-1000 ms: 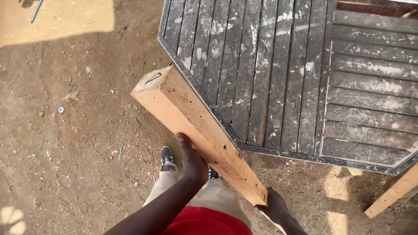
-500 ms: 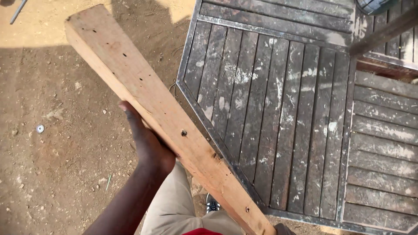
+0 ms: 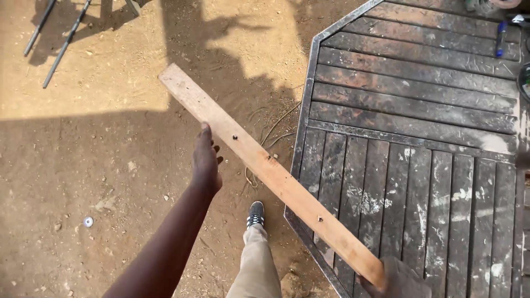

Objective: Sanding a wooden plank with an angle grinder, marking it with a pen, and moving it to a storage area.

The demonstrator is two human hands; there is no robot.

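Wooden plank (image 3: 270, 174) spans between left hand (image 3: 206, 160) and right hand (image 3: 398, 278).

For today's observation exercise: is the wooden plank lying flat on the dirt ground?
No, the wooden plank is held up in the air, with the left hand at its middle and the right hand gripping its near end.

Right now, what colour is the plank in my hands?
Pale tan bare wood, the plank has a few dark holes; the head view shows it best.

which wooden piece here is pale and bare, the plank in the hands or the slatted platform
The plank, held by the left hand and right hand, is pale and bare. The platform slats are dark grey with white smears.
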